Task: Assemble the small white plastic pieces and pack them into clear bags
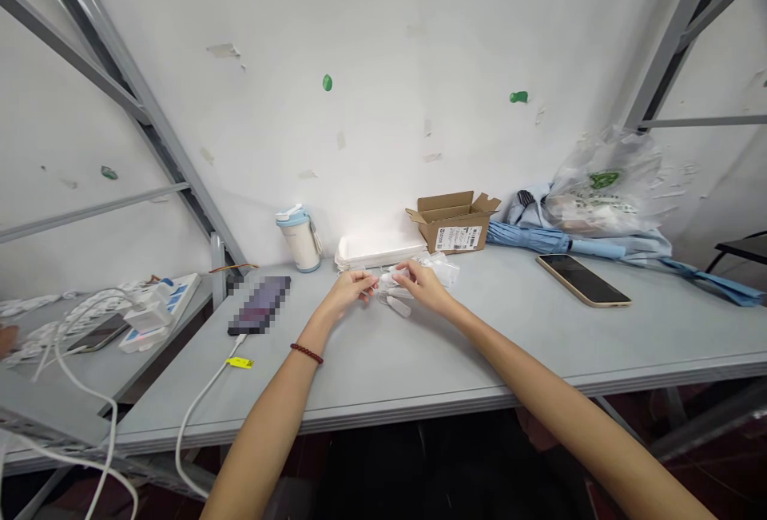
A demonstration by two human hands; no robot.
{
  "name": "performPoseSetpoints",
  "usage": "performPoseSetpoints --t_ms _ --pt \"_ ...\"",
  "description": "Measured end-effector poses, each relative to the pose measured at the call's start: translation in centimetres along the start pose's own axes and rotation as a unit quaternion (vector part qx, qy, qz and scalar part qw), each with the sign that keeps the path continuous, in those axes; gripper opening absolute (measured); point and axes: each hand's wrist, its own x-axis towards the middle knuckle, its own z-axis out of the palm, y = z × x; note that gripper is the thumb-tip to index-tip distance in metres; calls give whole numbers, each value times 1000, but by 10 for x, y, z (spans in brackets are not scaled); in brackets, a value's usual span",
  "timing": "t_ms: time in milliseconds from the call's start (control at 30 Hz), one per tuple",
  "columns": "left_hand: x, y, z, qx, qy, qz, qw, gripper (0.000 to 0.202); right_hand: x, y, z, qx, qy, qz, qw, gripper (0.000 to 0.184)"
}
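My left hand (351,290), with a dark red bead bracelet (307,353) on its wrist, is closed, thumb and finger pinched together. What it pinches is too small to make out. Facing it, my right hand (424,287) is closed on a small white piece (391,279) between thumb and fingers. Just below the fingertips, a small translucent tag-like piece (399,307) with a thin loop lies on or hangs close above the grey table (467,360). Behind my right hand is a heap of clear plastic packaging (443,268), partly hidden by it.
At the back stand a white-and-blue cup (303,242), a white tray (383,250) and an opened cardboard box (454,224). A phone (260,306) on a charging cable lies left, another phone (584,280) right. A blue folded umbrella (533,237) and a plastic bag (605,192) are back right.
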Motion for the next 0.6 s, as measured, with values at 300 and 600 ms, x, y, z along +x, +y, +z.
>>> performPoseSetpoints --t_ms 300,600 --pt "17 -27 -36 101 270 3 958 20 -4 2 1 -147 -56 -68 985 18" --pt "26 -41 -35 301 311 83 898 22 -10 2 2 -186 -156 -95 965 55"
